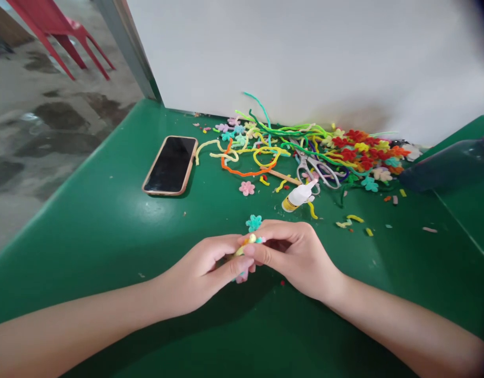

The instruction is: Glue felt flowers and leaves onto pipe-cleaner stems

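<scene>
Close together above the green table, my left hand (210, 273) and my right hand (299, 257) both pinch a small craft piece of coloured pipe cleaners (252, 239). Yellow, orange, teal and pink bits of it show between the fingers, while most of it is hidden by them. Just beyond my fingertips is a teal pipe-cleaner flower (253, 223); whether it joins the held piece I cannot tell. Farther off, a pink flower (247, 188) lies flat, and a small white glue bottle (299, 197) with a yellow label leans beside the scissors (318, 170).
A phone (171, 165) lies on the green table (107, 220) at left. Along the white wall (297, 58) spread loose pipe cleaners (261, 152) and a heap of red, yellow and orange flowers (363, 149). A dark translucent bottle (446, 163) lies at right. A red chair (60, 31) stands on the floor.
</scene>
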Demonstrator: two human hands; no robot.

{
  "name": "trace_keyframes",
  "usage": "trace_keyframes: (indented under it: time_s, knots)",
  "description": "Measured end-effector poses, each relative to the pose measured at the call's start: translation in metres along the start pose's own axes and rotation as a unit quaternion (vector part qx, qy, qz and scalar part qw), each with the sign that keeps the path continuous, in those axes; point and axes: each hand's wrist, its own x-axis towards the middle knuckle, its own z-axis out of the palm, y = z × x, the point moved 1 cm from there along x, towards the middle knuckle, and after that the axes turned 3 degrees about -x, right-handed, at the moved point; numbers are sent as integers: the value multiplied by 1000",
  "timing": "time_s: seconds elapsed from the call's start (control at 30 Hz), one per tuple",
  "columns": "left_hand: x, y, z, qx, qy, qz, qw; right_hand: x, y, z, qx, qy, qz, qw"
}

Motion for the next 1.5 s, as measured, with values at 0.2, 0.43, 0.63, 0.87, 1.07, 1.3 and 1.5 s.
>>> trace_keyframes:
  time_s: [0.2, 0.43, 0.63, 0.87, 1.07, 1.3, 1.5]
  knots:
    - [1, -3, 0, -33, -16, -24, 999, 3, -2, 1, 30, -8, -4, 1000]
    - [3, -8, -1, -13, 7, -10, 1000, 6, 2, 3, 16, 5, -15, 1000]
    - [5, -5, -7, 11, 39, -7, 999, -1, -9, -9, -184, 130, -89, 970]
    - [13, -14, -23, 16, 173, 2, 985, -1, -66, -64, -337, 403, -283, 802]
    - [20, -17, -32, 21, 218, 10, 976, 26, -42, -149, -675, 321, -78, 659]
    - [21, -23, -32, 33, 207, 6, 978, 46, 2, -175, -739, 247, 59, 624]
    - [22, -23, -33, 40, 203, 5, 978, 43, 0, -173, -732, 249, 4, 634]
